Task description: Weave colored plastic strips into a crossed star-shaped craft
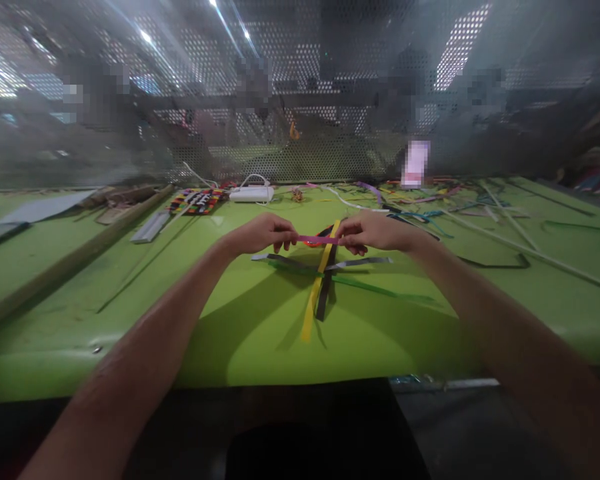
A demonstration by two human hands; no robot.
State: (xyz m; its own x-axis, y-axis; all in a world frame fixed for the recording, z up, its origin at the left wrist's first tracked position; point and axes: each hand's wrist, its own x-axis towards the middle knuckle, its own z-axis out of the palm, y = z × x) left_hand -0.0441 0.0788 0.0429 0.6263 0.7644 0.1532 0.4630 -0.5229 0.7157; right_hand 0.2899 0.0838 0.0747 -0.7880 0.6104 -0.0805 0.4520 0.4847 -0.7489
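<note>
Above mid-table, left hand (260,233) and right hand (375,231) each pinch an end of a thin pink plastic strip (319,239), held across crossed yellow (318,285), black (327,285), grey (360,263) and green (375,288) strips. Judged: weaving underway; next, threading it flat.

Both forearms bare to elbow, no sleeves; left hand (261,233) and right hand (375,232) ungloved.

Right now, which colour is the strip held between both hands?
Pink; the strip shows best in the head view.
</note>
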